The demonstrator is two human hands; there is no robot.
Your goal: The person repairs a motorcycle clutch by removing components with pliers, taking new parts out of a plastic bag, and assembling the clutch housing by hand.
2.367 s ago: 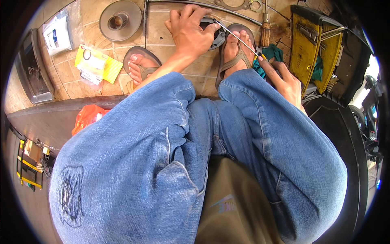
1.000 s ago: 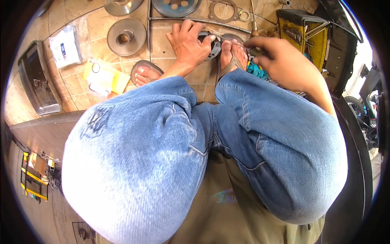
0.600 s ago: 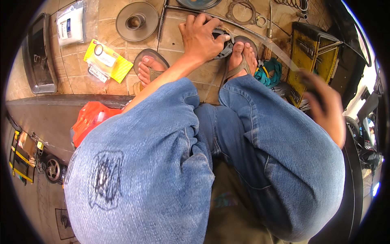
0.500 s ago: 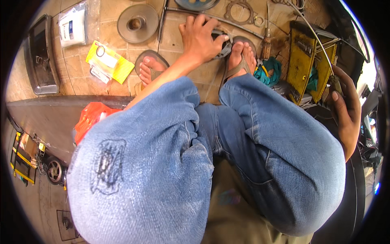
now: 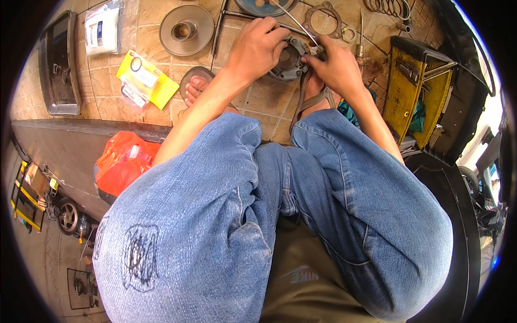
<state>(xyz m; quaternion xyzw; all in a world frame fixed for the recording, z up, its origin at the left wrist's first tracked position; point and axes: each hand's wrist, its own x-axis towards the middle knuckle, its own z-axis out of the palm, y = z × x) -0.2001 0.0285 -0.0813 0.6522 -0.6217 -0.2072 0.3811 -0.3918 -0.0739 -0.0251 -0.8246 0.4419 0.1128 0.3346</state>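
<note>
A round, dark metal clutch assembly with grey shoes point(image 5: 286, 67) is down on the tiled floor between my feet. My left hand point(image 5: 257, 49) grips its left rim, fingers curled over the edge. From the right, my right hand point(image 5: 338, 65) closes around the handle of a screwdriver point(image 5: 293, 20), whose long thin shaft slants up and to the left. The handle is mostly hidden in the fingers. My right thumb reaches to the clutch's right edge. Some of the clutch's far side is covered by my hands.
Beyond lie a metal dish point(image 5: 264, 6), a flat ring with lugs point(image 5: 323, 20), a coil spring point(image 5: 389, 7) and another screwdriver point(image 5: 360, 49). A round pulley plate point(image 5: 186, 31), yellow packet point(image 5: 148, 81) and black tray point(image 5: 59, 64) are leftward. A yellow toolbox point(image 5: 404, 91) stands right.
My right hand has come in from the far right with the screwdriver to the clutch. My left hand has shifted slightly left on the clutch, uncovering more of it.
</note>
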